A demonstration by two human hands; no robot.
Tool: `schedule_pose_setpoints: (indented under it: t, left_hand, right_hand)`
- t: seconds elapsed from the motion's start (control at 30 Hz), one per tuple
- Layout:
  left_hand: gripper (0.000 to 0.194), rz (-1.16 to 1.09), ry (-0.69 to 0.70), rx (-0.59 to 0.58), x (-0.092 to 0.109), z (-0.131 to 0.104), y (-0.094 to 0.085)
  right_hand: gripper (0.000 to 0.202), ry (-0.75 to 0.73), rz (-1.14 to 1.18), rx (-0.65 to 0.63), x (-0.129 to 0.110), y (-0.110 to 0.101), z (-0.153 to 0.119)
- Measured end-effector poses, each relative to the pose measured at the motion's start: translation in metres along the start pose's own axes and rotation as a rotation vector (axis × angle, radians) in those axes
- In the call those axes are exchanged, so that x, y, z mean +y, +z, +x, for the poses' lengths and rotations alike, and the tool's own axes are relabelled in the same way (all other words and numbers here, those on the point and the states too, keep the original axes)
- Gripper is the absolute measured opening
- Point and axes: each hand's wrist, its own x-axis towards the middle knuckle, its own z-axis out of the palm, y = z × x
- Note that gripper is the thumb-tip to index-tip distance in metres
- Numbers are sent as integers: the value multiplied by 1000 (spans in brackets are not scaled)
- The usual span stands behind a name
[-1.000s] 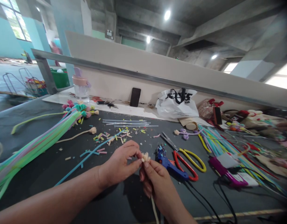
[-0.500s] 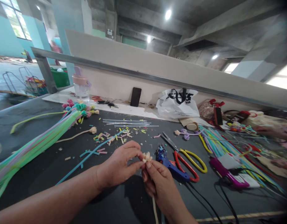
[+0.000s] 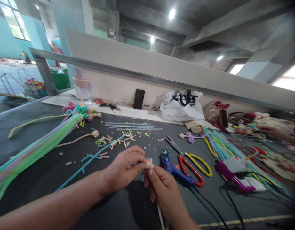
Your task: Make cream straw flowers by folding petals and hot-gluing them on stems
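Note:
A cream flower-like head (image 3: pixel 149 163) on a long cream stem (image 3: pixel 160 213) is between my two hands. My right hand (image 3: pixel 162 188) pinches it just below the petals, the stem running down past the palm. From the left, my left hand (image 3: pixel 124 166) presses thumb and forefinger together at the petals' edge. A blue glue gun (image 3: pixel 177 172) and scissors with one red and one yellow handle (image 3: pixel 197 163) lie right of my hands. Another cream flower piece (image 3: pixel 94 134) rests on the dark table (image 3: pixel 114 209), near scattered short cut pieces (image 3: pixel 109 140).
Green and mixed strips (image 3: pixel 46 140) lie left. Clear sticks (image 3: pixel 130 126), a phone (image 3: pixel 139 99), a bottle (image 3: pixel 82 89) and a white bag (image 3: pixel 182 107) are behind. A purple tool (image 3: pixel 234 179) and another person's hand (image 3: pixel 269 131) are right.
The flower head and my right hand have shifted slightly left. The other person's hand at the right has moved left, towards the colourful pieces. The view has shifted a little.

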Motion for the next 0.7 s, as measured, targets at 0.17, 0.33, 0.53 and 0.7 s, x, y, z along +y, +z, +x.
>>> schedule_pose_setpoints:
  t: [0.17,0.33,0.53,0.7]
  left_hand:
    - [16,-7,37,15,3,0,1]
    - [17,-32,61,264,6,-5,1]
    - [13,-76,78,221,11,-9,2]
    - [6,-124,81,155,19,-10,1]
  right_hand:
    - [33,3,158,-16,4,-2,0]
    - [22,55,626,-240,1,-11,1]
    - [17,110,822,-466,1,-14,-1]
    - [15,151,766,-410,6,-13,-1]
